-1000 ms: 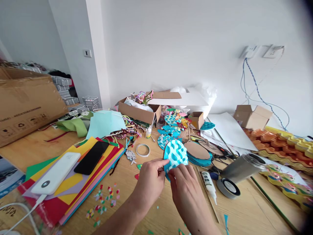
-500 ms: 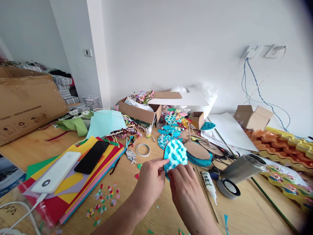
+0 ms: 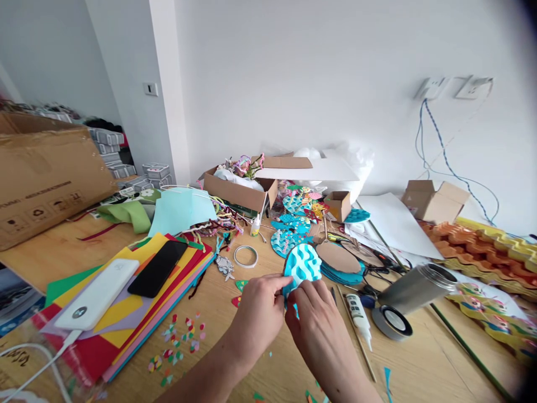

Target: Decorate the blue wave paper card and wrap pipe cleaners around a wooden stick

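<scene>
A blue oval cutout with wavy raised white and blue paper strips (image 3: 302, 263) is held up over the table between both hands. My left hand (image 3: 260, 305) grips its left edge, index finger lying across the face and thumb below. My right hand (image 3: 312, 313) is curled at the lower edge, its fingers bent against the strips; the fingertips are partly hidden. Behind the cutout lie similar decorated blue ovals (image 3: 285, 242). To the right is a stack of cardboard and blue ovals (image 3: 339, 257). A white glue tube (image 3: 359, 319) lies right of my right hand.
Coloured paper sheets (image 3: 168, 302) with a black phone (image 3: 157, 268) and white power bank (image 3: 97, 295) lie left. Paper confetti (image 3: 180, 341) is scattered nearby. A tape roll (image 3: 245, 256) sits mid-table. Right are a thin stick (image 3: 356, 333), a steel flask (image 3: 415, 288) and egg trays (image 3: 474, 246).
The oval cutout has dipped slightly and tilted a little. My right hand has shifted slightly left and down along its lower edge; my left hand keeps its grip.
</scene>
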{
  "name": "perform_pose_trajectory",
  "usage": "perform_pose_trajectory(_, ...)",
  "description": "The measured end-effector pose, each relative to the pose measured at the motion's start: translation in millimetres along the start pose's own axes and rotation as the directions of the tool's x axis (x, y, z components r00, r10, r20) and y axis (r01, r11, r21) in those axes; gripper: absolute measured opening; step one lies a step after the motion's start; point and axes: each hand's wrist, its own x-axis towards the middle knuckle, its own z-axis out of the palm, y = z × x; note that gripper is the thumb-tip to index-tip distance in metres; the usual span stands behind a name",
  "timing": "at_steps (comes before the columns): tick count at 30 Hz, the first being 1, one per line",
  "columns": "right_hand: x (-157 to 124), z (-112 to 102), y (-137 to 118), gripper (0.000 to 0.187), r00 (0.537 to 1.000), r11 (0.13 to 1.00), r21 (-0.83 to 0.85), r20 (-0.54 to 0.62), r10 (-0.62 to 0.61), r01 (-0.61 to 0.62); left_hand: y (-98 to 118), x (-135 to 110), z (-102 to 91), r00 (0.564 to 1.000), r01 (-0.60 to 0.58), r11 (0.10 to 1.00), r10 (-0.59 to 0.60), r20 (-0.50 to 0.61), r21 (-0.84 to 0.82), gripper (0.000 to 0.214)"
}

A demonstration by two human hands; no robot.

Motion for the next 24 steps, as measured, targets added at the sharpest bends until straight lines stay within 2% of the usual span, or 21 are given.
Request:
perform_pose_trajectory(12,-3.3,3.2,-0.2,0.016,0.995,0.995,0.056,0.052,0.081,-0.084,3.1,0.8,-3.7,1.000,0.007,1.000,-0.008,0.006,0.015,0.039)
perform_pose_trajectory(24,-2.0,3.8,0.9,0.014,0.995,0.993,0.075,0.037,0.091,-0.094,3.2,1.3,-3.1,1.000,-0.002,0.999,0.002,0.003,0.036,0.038)
